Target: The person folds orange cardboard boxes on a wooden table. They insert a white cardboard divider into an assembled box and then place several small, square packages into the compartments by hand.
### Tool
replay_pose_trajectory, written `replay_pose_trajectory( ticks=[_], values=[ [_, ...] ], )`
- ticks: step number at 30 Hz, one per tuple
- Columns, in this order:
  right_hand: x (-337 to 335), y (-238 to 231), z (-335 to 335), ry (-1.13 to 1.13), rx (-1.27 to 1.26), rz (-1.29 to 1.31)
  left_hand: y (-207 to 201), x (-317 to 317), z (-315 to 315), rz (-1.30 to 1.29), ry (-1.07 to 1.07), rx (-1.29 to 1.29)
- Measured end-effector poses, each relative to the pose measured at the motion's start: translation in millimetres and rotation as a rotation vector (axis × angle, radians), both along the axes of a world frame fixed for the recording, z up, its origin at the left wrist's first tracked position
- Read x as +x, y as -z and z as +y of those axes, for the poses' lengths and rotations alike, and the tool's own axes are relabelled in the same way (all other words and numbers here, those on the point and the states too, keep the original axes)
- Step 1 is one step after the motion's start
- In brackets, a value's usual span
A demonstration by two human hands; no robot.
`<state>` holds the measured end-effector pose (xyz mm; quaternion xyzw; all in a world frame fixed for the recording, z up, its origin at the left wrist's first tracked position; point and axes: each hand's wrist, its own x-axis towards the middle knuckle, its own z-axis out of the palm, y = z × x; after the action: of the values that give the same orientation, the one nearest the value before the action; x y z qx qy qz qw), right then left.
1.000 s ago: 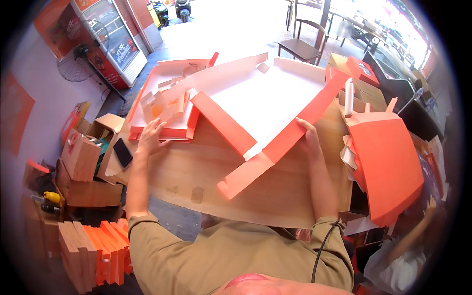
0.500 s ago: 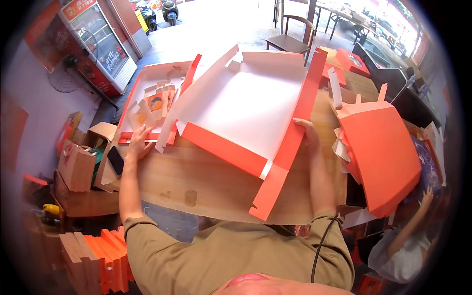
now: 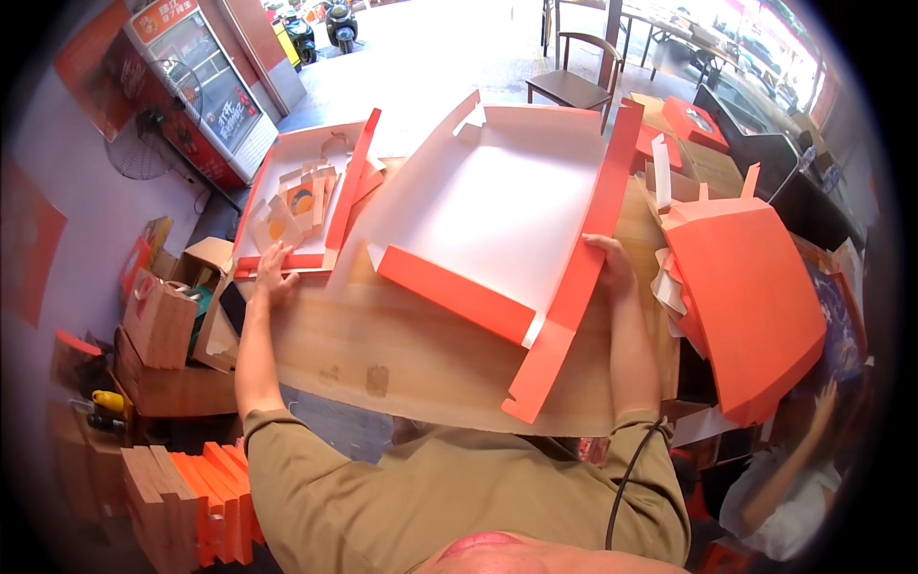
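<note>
A large orange-red cardboard box blank (image 3: 488, 191) with a white inside lies partly folded on the wooden table, its near and right walls loosely raised. My right hand (image 3: 612, 260) is closed on its right flap, thumb on top and the other fingers largely hidden beneath. To the left stands a smaller open box (image 3: 304, 260) with the same colours. My left hand (image 3: 275, 279) grips its near wall, fingers over the rim. Inside that box lie several small folded card pieces (image 3: 301, 201) with a round yellow-orange print.
A stack of flat orange sheets (image 3: 741, 297) leans over the table's right side. Brown cartons (image 3: 163, 316) and a dark phone (image 3: 232, 304) sit at the left. Folded orange card (image 3: 215, 497) is stacked low left. Another person's arm (image 3: 803, 450) shows at lower right.
The large blank has slid slightly right, away from the smaller box, uncovering more of that box's right side. My left hand stays at the smaller box; the view has shifted a little.
</note>
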<state>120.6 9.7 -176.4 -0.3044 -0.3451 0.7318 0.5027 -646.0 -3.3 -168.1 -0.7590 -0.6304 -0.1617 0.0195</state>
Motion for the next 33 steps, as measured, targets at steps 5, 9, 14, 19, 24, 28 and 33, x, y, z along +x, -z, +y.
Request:
replay_pose_trajectory(
  ticks=[5, 9, 14, 19, 24, 28, 33],
  values=[
    [0.1, -0.6, -4.9, 0.006, -0.009, -0.03, -3.1, 3.3, -6.9, -0.085, -0.003, 0.133],
    [8.3, -2.0, -5.5, -0.039, -0.031, -0.001, -11.0, 12.5, -10.5, -0.086, -0.008, 0.194],
    [14.7, 1.2, -4.2, -0.07, -0.019, -0.008, -21.7, 38.8, -10.4, -0.111, -0.022, 0.35],
    [9.9, -15.1, -12.5, 0.043, 0.053, -0.194, -40.6, 106.3, -29.3, -0.382, 0.073, 0.325],
    [0.9, -30.7, -9.8, 0.152, 0.208, -0.344, -70.0, 198.6, -66.5, -0.629, 0.138, -0.135],
    [-3.8, -34.0, -10.4, 0.317, 0.197, -0.64, -81.7, 224.9, -69.7, -0.51, 0.103, -0.132],
    [2.9, -38.9, -10.6, 0.385, 0.207, -1.261, -100.4, 258.6, -70.2, 0.014, 0.202, 0.328]
  ],
)
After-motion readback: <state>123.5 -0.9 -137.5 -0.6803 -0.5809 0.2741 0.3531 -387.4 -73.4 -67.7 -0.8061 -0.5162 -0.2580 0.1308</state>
